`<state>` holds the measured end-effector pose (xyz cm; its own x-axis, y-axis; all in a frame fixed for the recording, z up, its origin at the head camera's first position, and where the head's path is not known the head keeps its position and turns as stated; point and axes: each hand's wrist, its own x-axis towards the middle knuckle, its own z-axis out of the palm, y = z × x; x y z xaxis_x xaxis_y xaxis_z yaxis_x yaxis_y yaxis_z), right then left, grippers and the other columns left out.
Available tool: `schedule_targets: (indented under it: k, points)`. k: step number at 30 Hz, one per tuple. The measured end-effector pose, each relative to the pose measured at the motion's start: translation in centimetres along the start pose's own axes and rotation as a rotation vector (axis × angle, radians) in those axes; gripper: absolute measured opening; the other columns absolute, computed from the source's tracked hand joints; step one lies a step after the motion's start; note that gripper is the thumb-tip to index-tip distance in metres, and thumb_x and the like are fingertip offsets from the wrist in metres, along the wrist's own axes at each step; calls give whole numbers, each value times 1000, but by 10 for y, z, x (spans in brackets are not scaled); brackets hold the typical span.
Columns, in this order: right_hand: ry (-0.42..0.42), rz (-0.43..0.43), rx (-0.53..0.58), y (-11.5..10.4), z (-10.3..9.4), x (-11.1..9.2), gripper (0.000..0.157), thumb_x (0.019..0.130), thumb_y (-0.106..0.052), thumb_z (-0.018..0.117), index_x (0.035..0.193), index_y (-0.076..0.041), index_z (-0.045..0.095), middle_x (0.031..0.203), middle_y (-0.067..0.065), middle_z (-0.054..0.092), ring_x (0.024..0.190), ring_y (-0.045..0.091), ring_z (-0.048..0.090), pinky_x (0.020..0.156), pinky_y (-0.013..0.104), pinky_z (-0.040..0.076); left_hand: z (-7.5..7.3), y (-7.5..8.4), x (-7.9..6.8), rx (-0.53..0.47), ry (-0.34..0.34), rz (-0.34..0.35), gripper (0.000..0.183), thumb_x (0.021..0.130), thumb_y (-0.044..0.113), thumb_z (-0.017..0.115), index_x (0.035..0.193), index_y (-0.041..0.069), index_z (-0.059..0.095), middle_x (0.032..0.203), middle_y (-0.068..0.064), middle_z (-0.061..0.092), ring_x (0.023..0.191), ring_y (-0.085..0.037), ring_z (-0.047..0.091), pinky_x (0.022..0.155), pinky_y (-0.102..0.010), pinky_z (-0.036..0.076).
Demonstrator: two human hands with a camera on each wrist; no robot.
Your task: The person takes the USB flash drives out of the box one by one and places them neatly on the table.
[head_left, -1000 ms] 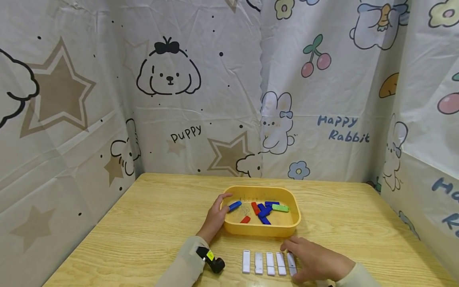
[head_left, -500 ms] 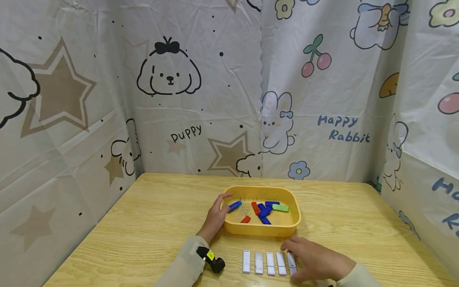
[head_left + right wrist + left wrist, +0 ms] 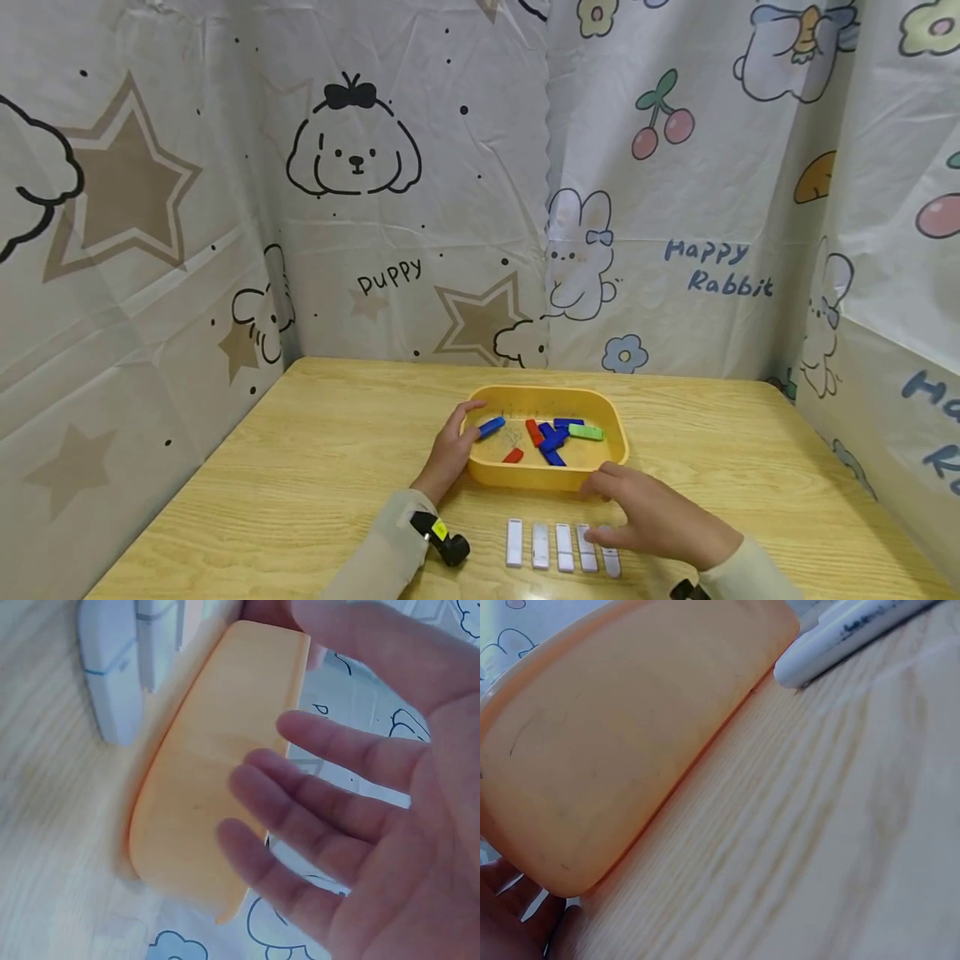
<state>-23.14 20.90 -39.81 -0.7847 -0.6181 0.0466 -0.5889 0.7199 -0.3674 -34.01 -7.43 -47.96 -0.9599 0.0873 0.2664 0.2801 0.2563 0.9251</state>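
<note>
At its left end, a shallow yellow plastic bin [image 3: 525, 477] is gripped by my left hand [image 3: 446, 454], with fingers over the rim. In the left wrist view those fingers [image 3: 525, 907] show beside the bin's corner [image 3: 630, 742]. My right hand [image 3: 652, 512] is above the right end of a row of white sticks [image 3: 513, 543] that look like USB flash drives. Its fingers are spread and loosely bent, holding nothing, as the right wrist view shows. The fingertips overlap the bin's near right corner. The rightmost white stick [image 3: 611, 565] is partly covered by the hand.
Inside the bin lie several blue sticks [image 3: 555, 439], two red sticks [image 3: 533, 432] and a green stick [image 3: 586, 432]. A separate blue stick [image 3: 491, 427] rests near the left wall. Behind the wooden table [image 3: 360, 417] hangs a printed curtain [image 3: 480, 167].
My right hand has lifted off the rightmost white stick and moved up toward the bin, its fingers opening. The left hand and the bin stay in place.
</note>
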Motion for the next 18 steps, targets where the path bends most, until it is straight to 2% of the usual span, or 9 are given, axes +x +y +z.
schedule_targets:
  k: [6,10,12,18]
  points:
    - [209,-37,-74,0,-2,12,26,83,-36,73,100,-18,66,96,-8,62,84,9,58,76,27,53,-1,-1,0,-18,-6,7,42,92,9,44,132,14,52,143,-10,47,135,-32,37,109,-54,27]
    - [329,-18,-91,4,-1,27,20,82,-27,76,96,-17,66,92,-7,62,82,11,58,72,27,52,-2,-1,2,-18,-3,-1,41,92,10,44,132,15,52,143,-9,46,133,-31,38,108,-54,29]
    - [352,13,-78,9,0,36,19,82,-24,76,95,-14,66,90,-4,63,81,14,58,72,30,52,-2,-1,2,-17,0,-5,42,91,10,44,132,15,53,143,-10,46,133,-31,38,108,-54,29]
    - [345,186,-18,21,7,62,19,80,-21,77,93,-11,66,90,3,64,82,21,58,75,36,51,-2,1,-1,-14,1,-4,42,91,10,45,132,13,53,144,-12,45,136,-33,35,109,-55,26]
